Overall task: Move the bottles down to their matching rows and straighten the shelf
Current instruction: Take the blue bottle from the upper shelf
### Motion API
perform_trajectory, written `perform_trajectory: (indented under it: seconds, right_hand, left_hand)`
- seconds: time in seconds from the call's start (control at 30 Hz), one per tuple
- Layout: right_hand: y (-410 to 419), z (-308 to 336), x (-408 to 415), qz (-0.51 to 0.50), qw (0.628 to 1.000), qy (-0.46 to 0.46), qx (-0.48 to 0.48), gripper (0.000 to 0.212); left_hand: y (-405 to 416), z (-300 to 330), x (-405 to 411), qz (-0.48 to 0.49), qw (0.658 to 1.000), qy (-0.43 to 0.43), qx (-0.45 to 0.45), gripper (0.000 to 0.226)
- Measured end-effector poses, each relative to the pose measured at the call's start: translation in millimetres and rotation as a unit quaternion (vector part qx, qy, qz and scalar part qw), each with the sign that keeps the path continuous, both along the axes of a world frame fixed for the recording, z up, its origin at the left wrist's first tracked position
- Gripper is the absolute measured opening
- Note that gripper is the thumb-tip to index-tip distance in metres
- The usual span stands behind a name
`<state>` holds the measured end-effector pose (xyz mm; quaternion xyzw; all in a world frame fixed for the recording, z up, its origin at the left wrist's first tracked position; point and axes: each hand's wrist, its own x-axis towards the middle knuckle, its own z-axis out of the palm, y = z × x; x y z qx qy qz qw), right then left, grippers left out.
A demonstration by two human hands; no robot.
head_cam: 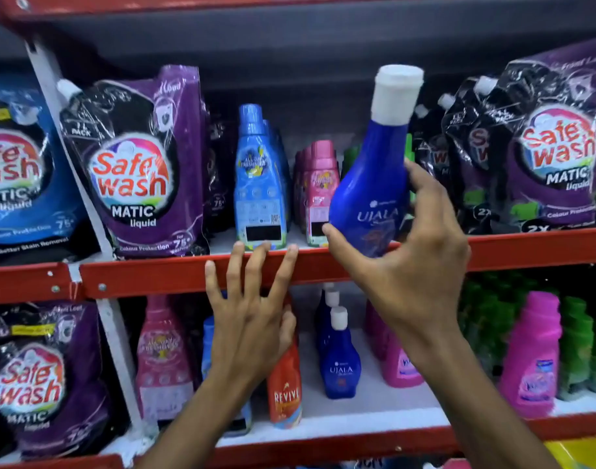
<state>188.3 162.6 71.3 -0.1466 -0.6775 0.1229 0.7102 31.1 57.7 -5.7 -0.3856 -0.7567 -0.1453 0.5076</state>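
Both forearms rise from the bottom edge, nearest the lens; the left hand (252,319) is spread and grasping nothing, its fingertips (238,249) lying against the red shelf rail (161,277), seemingly to steady the person or to be ready at the lower row. Just behind its palm stands an orange Revive bottle (284,390), which the thumb seems to touch, though whether it presses is unclear; the right hand (408,262) grasps the dark blue Ujala bottle (374,177) low on its body, thumb at the near side and fingers round the far side, so the white cap (396,89) tilts up and to the right, free of the upper shelf. That low grip likely lets the base go down first; below and to the left of this hand, on the lower shelf (374,411), stands the matching Ujala row (339,363) with the same white caps, probably the place meant for it. Left of the held bottle stand a light blue bottle (259,184) and pink bottles (318,191); farther out on both sides lean Safewash pouches (137,170).
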Motion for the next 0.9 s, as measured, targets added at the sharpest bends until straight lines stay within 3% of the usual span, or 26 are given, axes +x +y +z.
perform_trajectory:
  seconds: [0.2,0.5,0.73,0.9]
  right_hand:
    - [4.0,-87.7,17.8,0.012,0.997,-0.071,-0.012,0.086]
    - [32.3,-212.4,-24.1,0.053,0.961,-0.219,-0.161,0.085]
    - [42.9,-248.9,-53.6,0.033,0.933,-0.297,-0.2,0.085]
    - [45.0,-254.5,-58.4,0.019,0.927,-0.302,-0.22,0.087]
  left_hand:
    - [3.9,-2.1,-2.7,0.003,1.0,-0.002,0.013,0.094]
    - [7.4,-5.6,-6.3,0.005,1.0,-0.007,0.02,0.096]
    - [5.5,-5.5,-7.8,0.003,1.0,-0.012,-0.006,0.101]
    - [4.8,-5.3,-5.0,0.004,0.999,-0.033,-0.024,0.105]
